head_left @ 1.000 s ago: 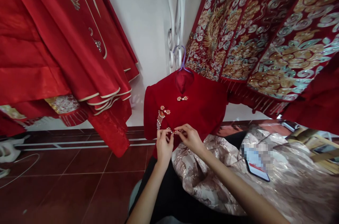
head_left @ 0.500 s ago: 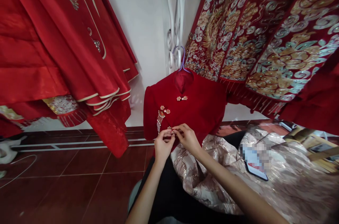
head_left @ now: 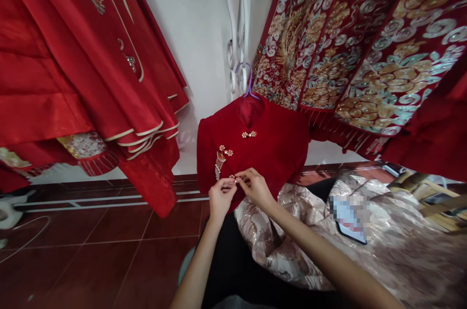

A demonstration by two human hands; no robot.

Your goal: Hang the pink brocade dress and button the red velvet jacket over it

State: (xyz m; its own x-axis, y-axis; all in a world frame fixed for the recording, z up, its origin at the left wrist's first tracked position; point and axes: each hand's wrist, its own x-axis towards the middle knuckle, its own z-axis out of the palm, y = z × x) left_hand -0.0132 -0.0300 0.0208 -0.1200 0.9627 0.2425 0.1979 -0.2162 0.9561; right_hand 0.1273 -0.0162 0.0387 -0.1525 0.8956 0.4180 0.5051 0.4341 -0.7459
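A dark red short-sleeved dress [head_left: 277, 136] hangs in front of me on a purple hanger [head_left: 249, 86]. At its collar sits a beaded gold-and-pearl clasp [head_left: 249, 134]. Lower left on the chest is a second such clasp [head_left: 225, 151], with a beaded tassel [head_left: 219, 163] under it. My left hand [head_left: 222, 198] and my right hand [head_left: 256, 187] meet at a third beaded clasp [head_left: 235, 177] on the front edge. Each hand pinches it between thumb and fingertips, which partly cover it.
Red gowns with cream piping [head_left: 120, 80] hang at the left, and an embroidered skirt [head_left: 328, 56] hangs at the upper right. Shiny pinkish brocade [head_left: 306, 231] spreads across my lap and to the right, bearing a phone [head_left: 352, 233]. White scrolled metalwork [head_left: 239, 22] stands behind the dress.
My hands have shifted very slightly left and stay pinched at the same clasp. The whole view has moved a little; otherwise the garments look the same.
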